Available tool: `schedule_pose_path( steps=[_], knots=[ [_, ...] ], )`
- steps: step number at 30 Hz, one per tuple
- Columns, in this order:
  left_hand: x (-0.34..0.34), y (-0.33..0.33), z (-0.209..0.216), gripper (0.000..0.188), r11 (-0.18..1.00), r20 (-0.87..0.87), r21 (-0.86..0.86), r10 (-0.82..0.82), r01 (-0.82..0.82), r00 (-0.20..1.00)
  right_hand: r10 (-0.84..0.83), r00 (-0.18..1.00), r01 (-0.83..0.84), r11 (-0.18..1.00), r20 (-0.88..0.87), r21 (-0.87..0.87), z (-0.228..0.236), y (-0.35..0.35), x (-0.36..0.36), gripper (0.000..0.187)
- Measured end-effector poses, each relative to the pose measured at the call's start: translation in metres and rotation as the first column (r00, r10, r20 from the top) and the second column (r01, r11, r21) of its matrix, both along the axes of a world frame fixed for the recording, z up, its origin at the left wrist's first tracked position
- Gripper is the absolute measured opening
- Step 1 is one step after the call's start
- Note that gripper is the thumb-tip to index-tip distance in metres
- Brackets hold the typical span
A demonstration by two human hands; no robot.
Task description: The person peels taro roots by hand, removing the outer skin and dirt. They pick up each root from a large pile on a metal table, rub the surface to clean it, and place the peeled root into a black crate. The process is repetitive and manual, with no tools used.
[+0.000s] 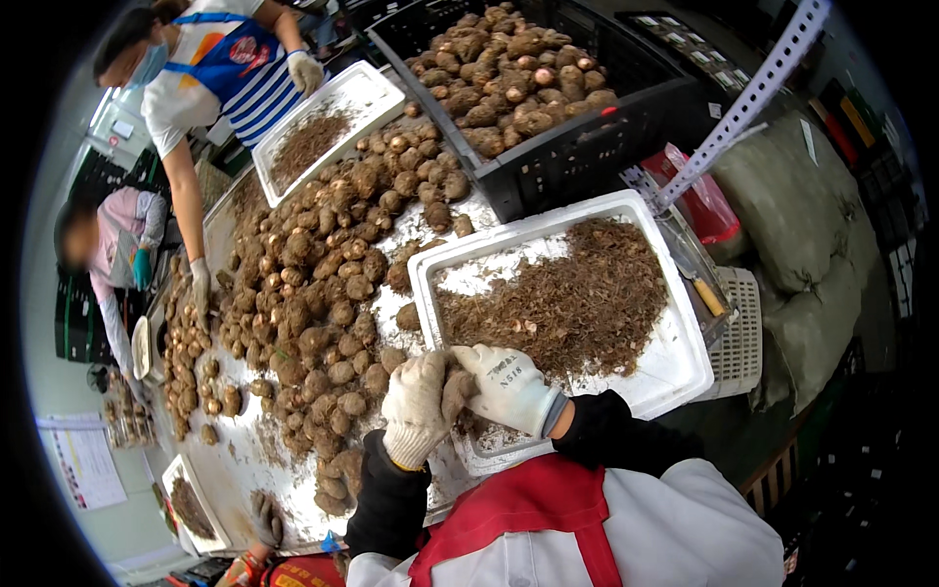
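Both my hands wear pale work gloves and meet over the near left corner of a white tray [693,342]. Between them is a brown, hairy taro [457,393]. My left hand [415,409], in a knitted glove with a yellow cuff edge, has its fingers wrapped round the taro's left side. From the right, my right hand [507,388], in a coated white glove with a grey cuff, grips the same taro. Whether it also holds a small tool is hidden. Brown fibrous peelings [567,298] cover much of the tray's inside.
A large heap of taros [313,284] spreads over the table left of the tray. Beyond stands a black crate [577,127] full of taros. A yellow-handled tool [706,295] lies right of the tray, by a perforated post [743,103]. Gloved co-workers stand around the table.
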State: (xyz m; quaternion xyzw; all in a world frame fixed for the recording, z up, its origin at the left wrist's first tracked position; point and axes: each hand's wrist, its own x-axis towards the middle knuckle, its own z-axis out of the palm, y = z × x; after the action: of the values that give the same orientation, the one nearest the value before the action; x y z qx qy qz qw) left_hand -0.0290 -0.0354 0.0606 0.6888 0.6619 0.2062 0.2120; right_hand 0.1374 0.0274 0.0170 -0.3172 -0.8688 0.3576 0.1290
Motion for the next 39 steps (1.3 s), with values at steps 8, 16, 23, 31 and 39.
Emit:
schedule_pose_path(
  steps=[8,16,23,31,39],
  knots=[
    [0.029,0.011,0.023,0.037,0.936,-0.198,-0.351,-0.086,0.011,0.977,-0.004,0.978,-0.114,0.831,-0.211,-0.545,0.004,0.002,0.033,0.054],
    [0.011,0.025,-0.046,0.035,0.949,-0.113,0.296,-0.081,0.111,0.99,-0.086,0.984,0.041,0.962,0.157,0.27,0.014,0.025,0.024,0.033],
    [0.031,0.048,-0.017,0.043,0.988,0.631,-0.142,0.135,-0.058,0.764,-0.014,0.875,-0.354,0.664,-0.485,-0.658,-0.018,0.034,0.038,0.032],
    [0.022,0.05,0.01,0.043,0.991,0.537,-0.102,0.131,-0.09,0.833,-0.332,0.845,-0.407,0.108,-0.418,-0.907,0.025,0.028,0.062,0.032],
    [0.025,0.036,-0.004,0.017,0.968,0.409,0.213,-0.209,0.13,0.888,-0.313,0.86,-0.361,0.187,-0.404,-0.914,0.008,0.034,0.057,0.036]
  ],
)
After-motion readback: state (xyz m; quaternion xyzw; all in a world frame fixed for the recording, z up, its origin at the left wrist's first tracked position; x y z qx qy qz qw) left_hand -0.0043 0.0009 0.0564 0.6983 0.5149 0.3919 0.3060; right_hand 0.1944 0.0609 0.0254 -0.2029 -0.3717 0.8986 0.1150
